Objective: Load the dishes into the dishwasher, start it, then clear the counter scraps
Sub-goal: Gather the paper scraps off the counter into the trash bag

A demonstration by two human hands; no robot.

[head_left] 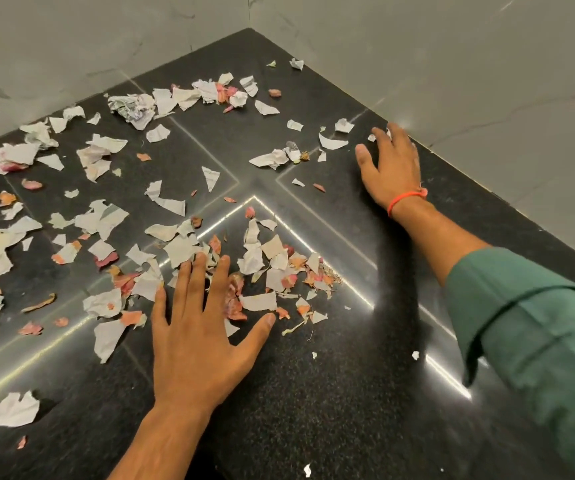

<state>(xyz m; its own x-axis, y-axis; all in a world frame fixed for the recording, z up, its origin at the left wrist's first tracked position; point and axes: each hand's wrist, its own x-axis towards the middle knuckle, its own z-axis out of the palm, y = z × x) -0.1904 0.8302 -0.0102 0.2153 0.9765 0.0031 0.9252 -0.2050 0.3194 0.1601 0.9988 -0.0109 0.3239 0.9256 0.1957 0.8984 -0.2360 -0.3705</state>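
- Counter (365,393): a dark speckled stone corner bounded by pale walls (486,64); no bin, bowl or other container is seen, so nothing is shown to receive the scraps
- Scraps (175,98): torn white paper and pink-orange peel are strewn chiefly left of and beyond both hands
- Left hand (203,327): laid flat with fingers spread, gripping nothing, fingertips resting among the densest scraps; judged the nearer hand
- Right hand (391,164): laid open near the right wall, holding nothing; a few scraps lie just left of it
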